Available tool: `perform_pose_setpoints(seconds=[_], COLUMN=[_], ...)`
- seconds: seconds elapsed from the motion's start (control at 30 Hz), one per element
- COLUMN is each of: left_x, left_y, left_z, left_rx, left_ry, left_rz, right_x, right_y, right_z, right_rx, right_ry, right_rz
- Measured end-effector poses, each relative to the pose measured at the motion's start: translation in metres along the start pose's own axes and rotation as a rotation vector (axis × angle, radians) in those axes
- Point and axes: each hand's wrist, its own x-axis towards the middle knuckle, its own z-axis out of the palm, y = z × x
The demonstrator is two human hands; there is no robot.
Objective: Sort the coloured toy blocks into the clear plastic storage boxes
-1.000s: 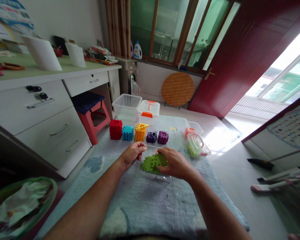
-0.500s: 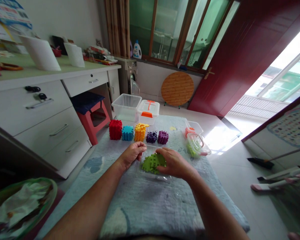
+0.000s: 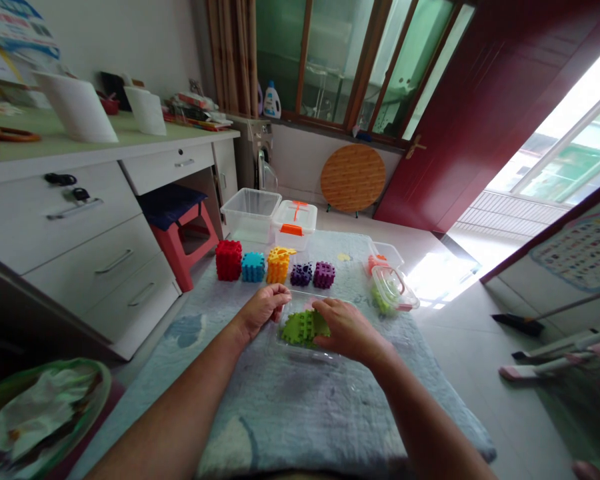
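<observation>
A cluster of bumpy green interlocking puzzle pieces (image 3: 300,328) sits in a shallow clear plastic tray (image 3: 310,353), near the middle of a counter (image 3: 300,413) draped in pale blue patterned cloth. The right hand (image 3: 349,327) curves over the right end of the green pieces, gripping them between thumb and fingers. The left hand (image 3: 261,310) has its thumb and fingertips bunched together, pinching the tray's far left corner. Just beyond the tray stands a row of notched cubes: red (image 3: 229,261), light blue (image 3: 253,267), yellow (image 3: 279,267), dark violet (image 3: 301,274) and purple (image 3: 325,274); a loose yellow piece lies on top of the yellow one. Behind the row are an open clear bin (image 3: 250,210) and, next to it, a clear box with orange latches (image 3: 294,221), its lid on. Off to the right, a clear lid with a handle (image 3: 399,293) leans over more green pieces (image 3: 381,300), near a small clear container (image 3: 393,253) with coral pieces in it. Farther out, a pink stool (image 3: 177,260) with a navy seat is at the left, a round wooden tabletop (image 3: 353,177) rests against the wall, and a dark red door (image 3: 435,113) stands to the right.
</observation>
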Motion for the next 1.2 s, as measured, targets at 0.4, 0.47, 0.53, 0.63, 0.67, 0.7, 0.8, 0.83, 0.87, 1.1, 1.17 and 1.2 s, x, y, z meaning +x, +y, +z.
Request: perform_pose_setpoints(seconds=[0.4,0.47,0.53,0.63,0.67,0.7,0.8,0.83,0.87,1.1,1.17,1.2], left_x=[-0.001,-0.001,-0.002,-0.002,-0.001,-0.001,0.0,0.001,0.001,0.002,0.001,0.001], left_y=[0.002,0.002,0.002,0.002,0.002,0.001,-0.001,-0.001,-0.002,-0.003,-0.002,-0.001], left_z=[0.001,0.001,0.001,0.001,0.001,0.0,0.0,0.0,-0.001,0.0,0.0,0.0], left_rx=[-0.003,-0.003,-0.006,-0.005,-0.003,-0.002,0.0,0.001,0.001,0.035,0.043,0.045], left_ry=[0.003,0.006,0.009,0.01,0.009,0.008,0.002,0.002,0.002,0.025,0.029,0.033], left_rz=[0.0,-0.001,-0.003,-0.003,0.0,0.003,0.011,0.014,0.019,0.061,0.054,0.049], right_x=[-0.01,-0.02,-0.033,-0.056,-0.064,-0.072,-0.096,-0.103,-0.11,-0.134,-0.133,-0.131], right_y=[-0.002,0.005,0.016,0.034,0.041,0.047,0.061,0.064,0.066,0.063,0.064,0.065], right_z=[-0.007,-0.011,-0.013,-0.014,-0.014,-0.013,-0.007,-0.003,0.002,0.043,0.045,0.045], right_rx=[-0.003,0.054,0.107,0.145,0.146,0.145,0.14,0.141,0.144,0.162,0.175,0.183], right_ry=[0.049,0.12,0.204,0.306,0.334,0.357,0.318,0.264,0.198,-0.129,-0.15,-0.156], right_rz=[0.061,0.083,0.12,0.202,0.232,0.259,0.312,0.324,0.334,0.442,0.454,0.448])
